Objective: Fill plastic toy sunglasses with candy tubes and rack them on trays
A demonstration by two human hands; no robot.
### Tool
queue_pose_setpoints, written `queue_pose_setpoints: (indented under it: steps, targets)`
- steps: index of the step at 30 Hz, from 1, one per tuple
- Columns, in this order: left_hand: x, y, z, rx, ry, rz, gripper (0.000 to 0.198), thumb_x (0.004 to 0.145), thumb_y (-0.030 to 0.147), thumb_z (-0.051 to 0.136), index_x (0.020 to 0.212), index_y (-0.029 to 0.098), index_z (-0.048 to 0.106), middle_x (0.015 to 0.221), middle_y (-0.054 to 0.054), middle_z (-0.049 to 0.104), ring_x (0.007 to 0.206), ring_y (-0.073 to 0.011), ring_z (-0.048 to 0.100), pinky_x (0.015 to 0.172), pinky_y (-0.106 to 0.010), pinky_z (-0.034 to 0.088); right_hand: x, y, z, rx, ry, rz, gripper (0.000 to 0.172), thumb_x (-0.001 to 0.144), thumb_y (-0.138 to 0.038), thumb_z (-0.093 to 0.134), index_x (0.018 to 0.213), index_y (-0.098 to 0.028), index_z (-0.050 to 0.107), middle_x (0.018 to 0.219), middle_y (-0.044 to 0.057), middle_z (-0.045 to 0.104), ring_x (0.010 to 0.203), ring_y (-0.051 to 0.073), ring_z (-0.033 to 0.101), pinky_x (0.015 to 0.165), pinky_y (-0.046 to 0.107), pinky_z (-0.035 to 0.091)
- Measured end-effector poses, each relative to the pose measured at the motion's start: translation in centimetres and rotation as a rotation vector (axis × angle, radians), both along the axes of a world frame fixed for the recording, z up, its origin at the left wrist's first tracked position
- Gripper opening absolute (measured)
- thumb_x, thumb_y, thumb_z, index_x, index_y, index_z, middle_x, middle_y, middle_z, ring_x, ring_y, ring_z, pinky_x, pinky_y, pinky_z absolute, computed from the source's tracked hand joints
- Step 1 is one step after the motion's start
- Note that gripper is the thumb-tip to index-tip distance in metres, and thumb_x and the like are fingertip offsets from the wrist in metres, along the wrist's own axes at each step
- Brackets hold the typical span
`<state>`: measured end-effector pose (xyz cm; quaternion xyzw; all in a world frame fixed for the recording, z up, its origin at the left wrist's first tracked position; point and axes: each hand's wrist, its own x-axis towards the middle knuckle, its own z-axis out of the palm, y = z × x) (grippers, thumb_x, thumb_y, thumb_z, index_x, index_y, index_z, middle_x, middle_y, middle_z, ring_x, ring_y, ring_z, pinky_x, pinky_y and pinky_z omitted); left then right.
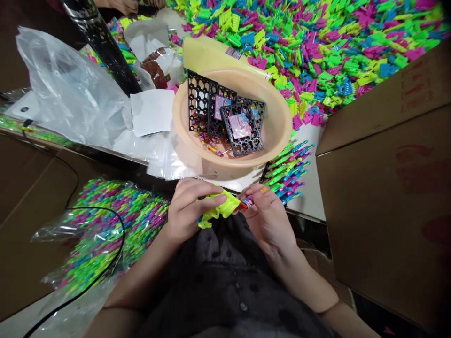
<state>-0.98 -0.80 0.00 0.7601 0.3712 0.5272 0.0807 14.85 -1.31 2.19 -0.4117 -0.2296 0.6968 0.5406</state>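
In front of my body, my left hand (192, 206) is closed around a yellow-green plastic toy piece (225, 206). A small wrapped candy (247, 202), purple with a red end, is pinched in my right hand (269, 213). Its red end meets the right edge of the yellow piece; whether it sits inside cannot be seen. Just beyond my hands stands a peach plastic basin (282, 136). Several black grid trays (227, 110) lean in it, some with printed labels, above more small wrapped candies (211, 144).
Loose coloured plastic pieces (317, 51) cover the far table. Rows of coloured pieces (292, 169) stand right of the basin. Bagged pieces (116, 230) lie lower left, crossed by a black cable (121, 234). Cardboard boxes (384, 188) stand at right; a black pole (102, 44) rises at left.
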Motion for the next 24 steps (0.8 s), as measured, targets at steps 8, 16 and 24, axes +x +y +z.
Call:
queue_pose_setpoints:
  steps: [8,16,24]
  targets:
    - [0.0,-0.3,-0.8,-0.021,-0.047,-0.025,0.016,0.081,0.020,0.059,0.097,0.019,0.062,0.083,-0.004,0.066,0.076,-0.0151,0.060,0.070,-0.030,0.048,-0.7,0.1,-0.1,-0.101,0.137,0.078,0.026,0.066,-0.038,0.074,0.064,-0.017,0.060,0.059,-0.004,0.060,0.051,0.010,0.059,0.047,0.021,0.053]
    - [-1.0,-0.6,-0.8,-0.012,0.060,-0.075,0.025,0.081,0.017,0.058,0.106,0.019,0.059,0.089,-0.003,0.065,0.082,-0.0149,0.056,0.074,-0.029,0.046,-0.8,0.6,0.1,-0.183,0.116,0.184,0.029,0.065,-0.039,0.075,0.062,-0.015,0.060,0.054,-0.003,0.060,0.045,0.009,0.057,0.051,0.024,0.055]
    - [-0.5,-0.8,-1.6,-0.006,-0.030,-0.107,0.023,0.082,0.017,0.057,0.104,0.013,0.059,0.084,-0.004,0.063,0.074,-0.0135,0.053,0.069,-0.028,0.045,-1.4,0.0,0.2,-0.229,0.129,0.108,0.026,0.064,-0.037,0.076,0.063,-0.015,0.061,0.057,-0.004,0.058,0.050,0.007,0.053,0.058,0.022,0.052]
